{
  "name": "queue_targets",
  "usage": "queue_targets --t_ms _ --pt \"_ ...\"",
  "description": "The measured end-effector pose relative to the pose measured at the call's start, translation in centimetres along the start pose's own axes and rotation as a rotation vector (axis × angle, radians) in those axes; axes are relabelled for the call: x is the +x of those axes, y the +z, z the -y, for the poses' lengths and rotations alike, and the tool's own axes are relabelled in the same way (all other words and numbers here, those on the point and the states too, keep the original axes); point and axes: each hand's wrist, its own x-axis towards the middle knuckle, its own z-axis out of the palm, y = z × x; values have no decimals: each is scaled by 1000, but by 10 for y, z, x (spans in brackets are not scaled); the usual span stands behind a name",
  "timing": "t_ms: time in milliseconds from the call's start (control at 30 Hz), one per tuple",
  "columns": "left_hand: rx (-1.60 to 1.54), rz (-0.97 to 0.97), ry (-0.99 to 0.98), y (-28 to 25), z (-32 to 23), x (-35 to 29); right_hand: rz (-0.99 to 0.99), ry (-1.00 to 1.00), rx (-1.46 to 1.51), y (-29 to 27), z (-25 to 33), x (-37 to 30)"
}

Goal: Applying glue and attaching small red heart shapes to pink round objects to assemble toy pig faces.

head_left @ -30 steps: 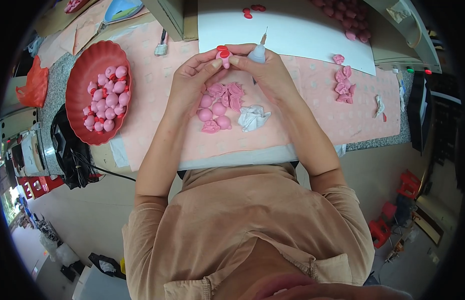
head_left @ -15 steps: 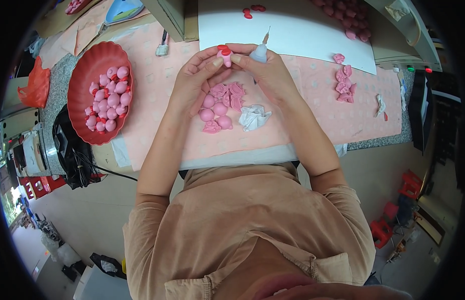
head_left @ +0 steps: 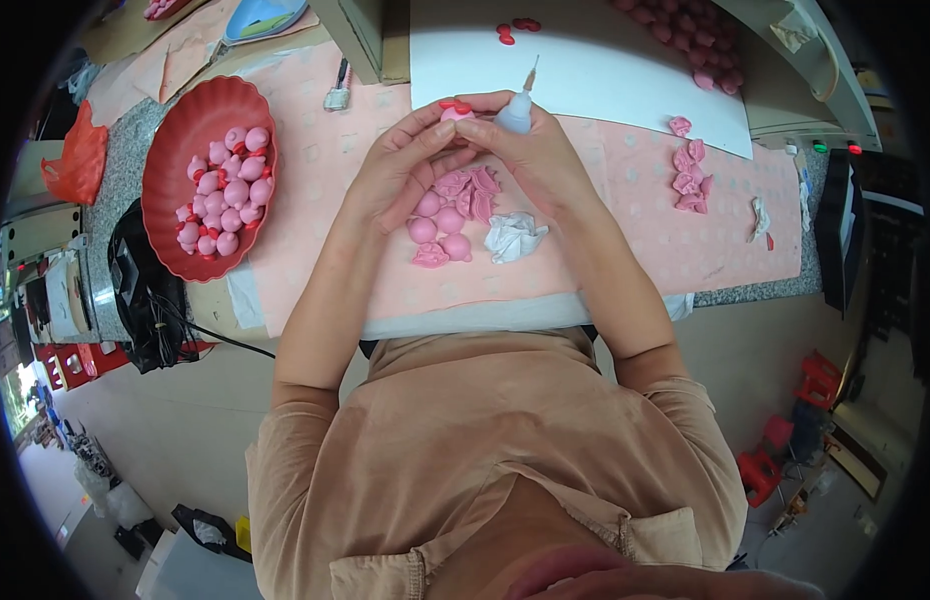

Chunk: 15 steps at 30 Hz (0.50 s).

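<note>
Between the fingertips of both hands is a small pink ball-shaped piece [head_left: 451,115] with a red bow on it. My left hand [head_left: 393,168] is closed around its left side, and the thumb lies over the front. My right hand [head_left: 538,160] presses its thumb to the piece while also holding a translucent bottle [head_left: 514,114] with a thin needle tip pointing up. The thumbs hide the lower part of the piece. Below the hands lie several plain pink balls [head_left: 450,220], ruffled pink pieces [head_left: 477,195] and a crumpled white tissue [head_left: 515,238].
A red scalloped bowl [head_left: 160,180] at the left holds several pink balls with red bows. Ruffled pink pieces [head_left: 689,175] form a row at the right. Red bows [head_left: 506,35] lie on the white sheet [head_left: 585,75]. More pink balls [head_left: 685,45] sit under the shelf.
The pink piece has been turned between my fingers: its narrow lower end, visible before, is now behind the thumbs. The whole view has shifted slightly.
</note>
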Motion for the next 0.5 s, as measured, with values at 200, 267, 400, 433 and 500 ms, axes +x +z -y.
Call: queue_targets --t_ms 200,267,400,433,500 --pt "11 -18 43 0 -19 -10 -6 -22 -94 -9 7 -4" --pt "210 -169 316 -6 -43 -32 -94 -117 -300 -14 12 -7" --pt "994 -736 682 -41 -93 -75 -251 -137 -588 -43 29 -14" --pt "1160 -807 680 -56 -102 -82 -259 -141 -586 -49 34 -14" --pt "1492 -954 772 -64 -105 -89 -330 -135 -689 -58 39 -15"
